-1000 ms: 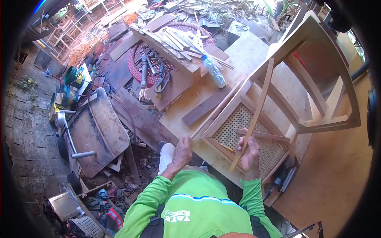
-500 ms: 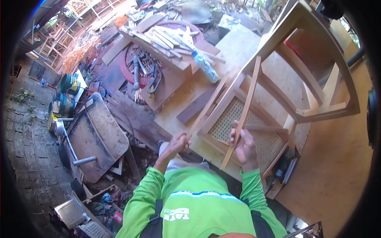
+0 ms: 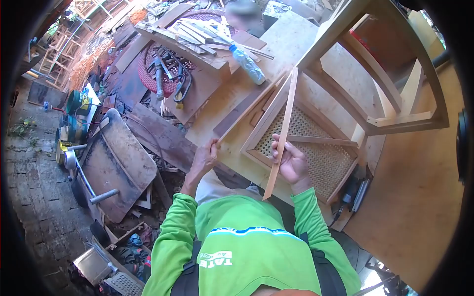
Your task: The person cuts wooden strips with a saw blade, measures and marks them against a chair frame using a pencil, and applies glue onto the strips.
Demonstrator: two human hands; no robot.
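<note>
My left hand (image 3: 205,157) is closed on the near end of a long thin wooden strip (image 3: 252,108), which slants up and right beside the chair seat. My right hand (image 3: 291,159) grips a second, flat wooden strip (image 3: 286,118) over the seat. Beneath it lies the woven cane seat (image 3: 316,160) in its wooden frame, with a short wooden bar (image 3: 323,141) across it. The curved wooden chair back (image 3: 429,89) rises at the right.
A plastic bottle (image 3: 248,64) lies on the worktable (image 3: 207,121), near a stack of wood strips (image 3: 195,35) and a clamp (image 3: 183,86). A wheelbarrow (image 3: 118,165) stands left. A power tool (image 3: 348,195) is by the seat. Part of another person (image 3: 244,17) shows at the top.
Both hands and their strips have shifted left in view. The right strip stays over the seat at a slightly changed tilt. A person has come into view at the top.
</note>
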